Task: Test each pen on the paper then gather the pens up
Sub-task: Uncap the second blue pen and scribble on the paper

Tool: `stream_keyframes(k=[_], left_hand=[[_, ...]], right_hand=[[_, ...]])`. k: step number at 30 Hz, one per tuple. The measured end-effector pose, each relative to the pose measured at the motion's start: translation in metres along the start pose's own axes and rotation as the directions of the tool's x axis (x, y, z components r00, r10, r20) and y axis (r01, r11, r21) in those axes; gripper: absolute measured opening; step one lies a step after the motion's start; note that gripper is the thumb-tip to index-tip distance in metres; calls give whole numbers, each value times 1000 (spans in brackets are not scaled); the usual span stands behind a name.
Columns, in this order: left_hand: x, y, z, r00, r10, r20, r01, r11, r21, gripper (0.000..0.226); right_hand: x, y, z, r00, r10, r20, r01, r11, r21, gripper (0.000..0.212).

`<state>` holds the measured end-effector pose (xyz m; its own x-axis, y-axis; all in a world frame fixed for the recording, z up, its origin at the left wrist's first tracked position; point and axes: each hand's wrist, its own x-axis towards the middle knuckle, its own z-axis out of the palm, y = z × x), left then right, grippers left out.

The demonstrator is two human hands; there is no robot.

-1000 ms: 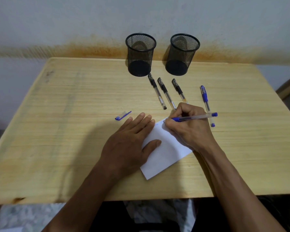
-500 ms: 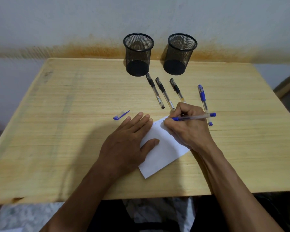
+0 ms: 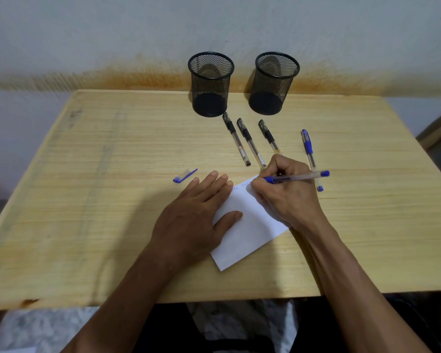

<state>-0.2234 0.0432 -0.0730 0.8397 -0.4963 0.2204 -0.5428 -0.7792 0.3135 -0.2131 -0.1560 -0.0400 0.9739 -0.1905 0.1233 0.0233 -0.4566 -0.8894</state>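
My right hand point(image 3: 285, 192) grips an uncapped blue pen point(image 3: 299, 177) with its tip on the top edge of a white paper point(image 3: 247, 233), where faint blue marks show. My left hand point(image 3: 196, 217) lies flat with straight fingers on the paper's left side. The pen's blue cap point(image 3: 184, 175) lies on the table left of my hands. Three black capped pens point(image 3: 236, 138) point(image 3: 250, 143) point(image 3: 268, 135) lie side by side beyond my right hand. A second blue pen point(image 3: 309, 154) lies to their right, partly under the held pen.
Two black mesh pen cups point(image 3: 210, 84) point(image 3: 274, 82) stand empty at the back of the wooden table point(image 3: 99, 200), against the wall. A dark object shows past the table's right edge.
The pen tip has shifted slightly along the paper's top edge and blue marks have appeared there. My left hand stays pressed on the paper.
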Motion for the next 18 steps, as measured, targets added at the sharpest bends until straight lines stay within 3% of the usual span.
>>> stream_keyframes(k=[5,12,18], left_hand=[[0,0,-1,1000,9,0,-9,1000,-22,66],[0,-1,-3,998,10,-56,-15,996,-88,62],[-5,1,-11,944,-95,-317,46,986,-161,44]], right_hand=[[0,-1,-1,1000,22,-11,-21,999,32,17],[0,-6,-11,980,191,-61,-138,865,482,16],[-4,-13,-18,971,235,-43,-164,788,593,13]])
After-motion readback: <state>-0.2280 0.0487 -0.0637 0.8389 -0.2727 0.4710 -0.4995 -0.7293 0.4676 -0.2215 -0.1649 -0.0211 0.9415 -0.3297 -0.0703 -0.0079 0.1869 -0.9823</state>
